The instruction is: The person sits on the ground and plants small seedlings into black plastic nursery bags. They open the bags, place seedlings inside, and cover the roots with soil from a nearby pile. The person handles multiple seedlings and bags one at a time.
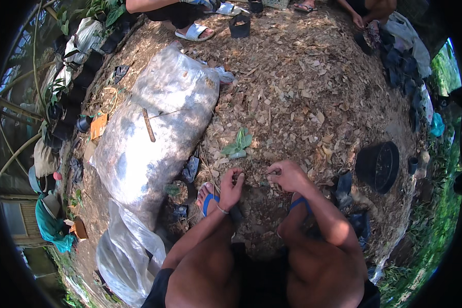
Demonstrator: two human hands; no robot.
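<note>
My left hand (232,187) is over the leaf-littered ground beside my sandalled foot, its fingers curled close together. To its right, my right hand (287,176) has thumb and fingertips near each other. Whether either hand pinches something small cannot be told. Just beyond the hands lies a small green leafy cutting (238,143) with a pale wrapped base. A large clear plastic sack (165,127), filled and lying on its side, is at the left with a short brown stick (148,125) on top.
A black plastic pot (377,167) lies tilted at the right. Another black pot (240,27) stands near a person's sandalled foot (195,32) at the top. A second person (362,17) sits at the upper right beside dark plant bags (402,67). An orange-brown piece (99,126) lies left of the sack.
</note>
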